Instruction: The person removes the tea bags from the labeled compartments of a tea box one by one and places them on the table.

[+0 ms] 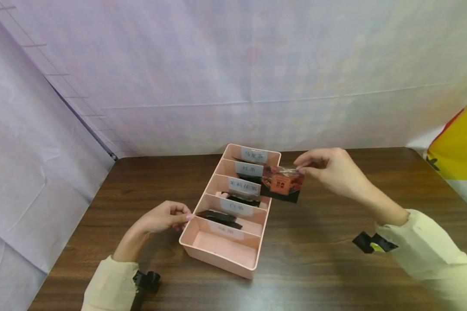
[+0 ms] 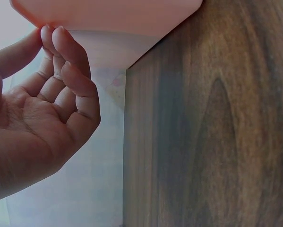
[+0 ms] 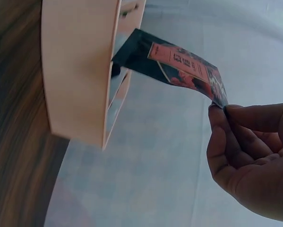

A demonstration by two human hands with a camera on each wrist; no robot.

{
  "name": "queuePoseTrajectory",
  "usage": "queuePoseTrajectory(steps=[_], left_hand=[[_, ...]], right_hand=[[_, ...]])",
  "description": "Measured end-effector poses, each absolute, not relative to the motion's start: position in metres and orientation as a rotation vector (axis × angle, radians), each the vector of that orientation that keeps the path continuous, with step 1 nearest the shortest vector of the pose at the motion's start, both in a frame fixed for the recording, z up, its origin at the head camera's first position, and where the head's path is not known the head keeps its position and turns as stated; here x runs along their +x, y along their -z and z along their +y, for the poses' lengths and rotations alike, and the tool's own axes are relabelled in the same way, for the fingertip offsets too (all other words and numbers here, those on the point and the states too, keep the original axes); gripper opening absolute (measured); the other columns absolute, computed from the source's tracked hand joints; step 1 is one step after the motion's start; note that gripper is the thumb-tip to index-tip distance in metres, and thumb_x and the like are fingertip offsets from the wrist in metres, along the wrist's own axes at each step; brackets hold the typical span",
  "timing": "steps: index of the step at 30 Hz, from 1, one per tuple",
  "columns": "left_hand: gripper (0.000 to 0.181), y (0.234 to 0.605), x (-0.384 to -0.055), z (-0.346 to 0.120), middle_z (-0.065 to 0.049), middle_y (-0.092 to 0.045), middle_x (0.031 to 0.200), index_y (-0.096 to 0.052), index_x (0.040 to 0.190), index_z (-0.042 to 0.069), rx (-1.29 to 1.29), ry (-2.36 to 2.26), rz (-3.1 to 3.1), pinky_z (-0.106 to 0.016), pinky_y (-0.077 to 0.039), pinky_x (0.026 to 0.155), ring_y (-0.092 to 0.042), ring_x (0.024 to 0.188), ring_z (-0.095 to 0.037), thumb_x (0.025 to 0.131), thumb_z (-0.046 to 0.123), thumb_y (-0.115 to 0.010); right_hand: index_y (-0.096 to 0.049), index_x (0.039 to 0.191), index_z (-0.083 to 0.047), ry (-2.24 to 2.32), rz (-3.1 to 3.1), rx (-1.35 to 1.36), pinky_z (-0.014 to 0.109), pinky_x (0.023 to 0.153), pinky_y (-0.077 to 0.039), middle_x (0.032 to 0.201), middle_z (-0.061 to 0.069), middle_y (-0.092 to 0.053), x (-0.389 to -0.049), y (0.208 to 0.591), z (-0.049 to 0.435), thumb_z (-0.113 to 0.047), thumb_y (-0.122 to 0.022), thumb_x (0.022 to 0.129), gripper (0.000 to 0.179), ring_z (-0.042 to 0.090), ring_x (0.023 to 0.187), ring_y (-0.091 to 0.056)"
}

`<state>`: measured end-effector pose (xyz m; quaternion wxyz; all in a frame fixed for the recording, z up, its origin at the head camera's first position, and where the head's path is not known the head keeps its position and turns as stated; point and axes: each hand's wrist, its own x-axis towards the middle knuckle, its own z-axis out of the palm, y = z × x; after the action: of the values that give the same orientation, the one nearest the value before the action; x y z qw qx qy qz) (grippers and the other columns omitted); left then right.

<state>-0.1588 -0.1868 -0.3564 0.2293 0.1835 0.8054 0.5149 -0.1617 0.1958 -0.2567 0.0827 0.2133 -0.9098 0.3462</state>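
Observation:
A black and red tea sachet (image 1: 282, 185) hangs from my right hand (image 1: 331, 172), its corner pinched between thumb and fingers. In the right wrist view the sachet (image 3: 179, 64) tilts over the side of a pink divided box (image 3: 77, 71). With thumb and fingertips my left hand (image 1: 164, 217) pinches the near-left rim of that box (image 1: 218, 260). Seen from the left wrist, the fingertips of the left hand (image 2: 51, 104) meet at the box's edge. White labels with handwritten characters mark the dividers. Dark sachets (image 1: 222, 218) lie in several compartments; the nearest compartment holds none.
The box stands on a dark wooden table (image 1: 315, 268). A pale checked cloth (image 1: 253, 77) hangs behind the table, and white sheeting (image 1: 15, 172) hangs at the left. Something yellow and red (image 1: 459, 147) is at the far right.

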Motion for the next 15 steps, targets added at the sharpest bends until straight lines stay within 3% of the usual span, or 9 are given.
queuePoseTrajectory(steps=[15], left_hand=[[0.016, 0.357, -0.159, -0.187, -0.002, -0.053, 0.066, -0.054, 0.088, -0.015, 0.483, -1.426, 2.206, -0.024, -0.043, 0.053, -0.049, 0.058, -0.011, 0.089, 0.001, -0.053]], right_hand=[[-0.065, 0.101, -0.002, -0.974, -2.872, 0.435, 0.030, 0.055, -0.043, 0.088, 0.013, -0.067, -0.195, 0.276, 0.255, -0.012, -0.062, 0.087, 0.017, 0.020, 0.073, -0.061]])
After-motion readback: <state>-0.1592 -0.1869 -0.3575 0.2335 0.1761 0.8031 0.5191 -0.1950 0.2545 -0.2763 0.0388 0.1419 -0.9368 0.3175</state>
